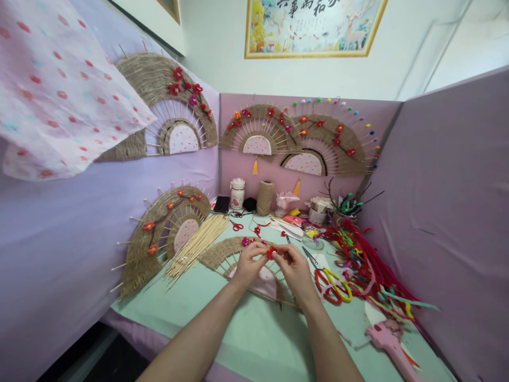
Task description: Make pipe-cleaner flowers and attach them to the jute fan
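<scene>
Head view: left hand (248,264) and right hand (296,265) together pinch a small, bright red flower (271,252).

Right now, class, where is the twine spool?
In the head view, the twine spool stands at the back of the table, right of the black ball and left of the pink bundle.

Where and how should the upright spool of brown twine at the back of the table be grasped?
The spool of twine is probably best gripped around its upper half, coming from the front and above: it stands upright and round, rising above the black ball and pink bundle on either side, so its top looks freer.
</scene>
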`<state>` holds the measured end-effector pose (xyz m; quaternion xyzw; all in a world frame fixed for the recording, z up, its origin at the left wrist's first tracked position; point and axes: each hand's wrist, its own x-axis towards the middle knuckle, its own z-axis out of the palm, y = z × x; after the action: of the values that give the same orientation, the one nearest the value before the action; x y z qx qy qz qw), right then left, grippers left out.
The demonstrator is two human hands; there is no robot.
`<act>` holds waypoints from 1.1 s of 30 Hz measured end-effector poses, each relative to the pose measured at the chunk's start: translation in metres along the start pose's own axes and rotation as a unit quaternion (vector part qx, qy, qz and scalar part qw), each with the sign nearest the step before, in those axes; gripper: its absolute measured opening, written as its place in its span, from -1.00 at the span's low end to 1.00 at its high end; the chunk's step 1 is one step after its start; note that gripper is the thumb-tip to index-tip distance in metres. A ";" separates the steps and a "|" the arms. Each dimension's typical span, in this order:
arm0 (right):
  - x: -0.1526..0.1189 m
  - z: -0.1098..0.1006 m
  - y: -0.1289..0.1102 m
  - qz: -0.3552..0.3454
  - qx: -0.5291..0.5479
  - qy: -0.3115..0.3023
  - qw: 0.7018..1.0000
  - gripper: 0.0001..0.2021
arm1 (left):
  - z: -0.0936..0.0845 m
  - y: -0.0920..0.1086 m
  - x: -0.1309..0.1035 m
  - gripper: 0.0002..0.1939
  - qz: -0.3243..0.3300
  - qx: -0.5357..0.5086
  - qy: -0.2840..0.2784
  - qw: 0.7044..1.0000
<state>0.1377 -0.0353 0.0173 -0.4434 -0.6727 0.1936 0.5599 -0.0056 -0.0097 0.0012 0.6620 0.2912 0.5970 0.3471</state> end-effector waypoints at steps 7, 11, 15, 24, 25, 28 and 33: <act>-0.001 0.000 0.000 -0.025 -0.045 -0.001 0.999 -0.85 | 0.002 -0.007 -0.003 -0.88 0.059 0.098 0.031 0.993; -0.001 0.000 0.002 -0.038 -0.075 -0.018 0.996 -0.88 | 0.003 -0.007 -0.004 -0.88 0.086 0.160 0.033 0.983; -0.002 0.002 0.006 -0.043 -0.108 -0.035 0.993 -0.90 | 0.004 -0.009 -0.005 -0.89 0.090 0.211 0.014 0.973; -0.001 0.001 -0.004 -0.058 -0.086 0.023 0.994 -0.81 | 0.004 -0.013 0.000 -0.89 0.001 0.061 0.072 0.996; -0.001 0.000 -0.005 -0.043 -0.069 0.045 0.996 -0.79 | 0.004 -0.012 0.002 -0.90 -0.008 0.028 0.090 0.996; -0.001 0.001 -0.006 0.000 -0.027 0.058 0.998 -0.78 | 0.003 -0.008 0.005 -0.89 -0.027 -0.040 0.111 0.993; -0.002 0.006 -0.004 0.007 -0.011 0.020 1.000 -0.81 | 0.004 -0.010 0.005 -0.88 -0.056 -0.101 0.092 0.989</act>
<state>0.1305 -0.0379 0.0173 -0.4577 -0.6604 0.1818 0.5668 -0.0008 -0.0004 -0.0043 0.5489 0.2964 0.6613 0.4166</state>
